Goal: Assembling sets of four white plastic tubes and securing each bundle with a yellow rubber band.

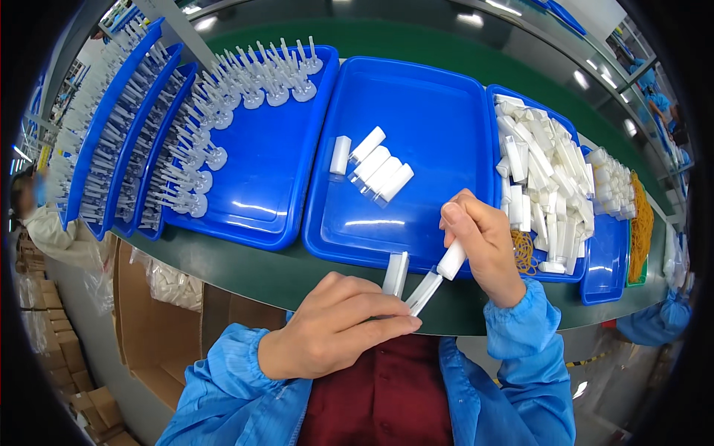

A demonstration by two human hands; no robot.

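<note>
Right fingers on one piece, five beyond

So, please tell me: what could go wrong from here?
The white block in the right hand might slip and drop near the table edge. The slim piece in the left hand could also fall. The heaped white pieces beside the right hand may slide if bumped.

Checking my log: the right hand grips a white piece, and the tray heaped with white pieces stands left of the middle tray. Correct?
No: the head view shows the heaped tray right of the middle tray. The right hand grips a white piece.
</note>
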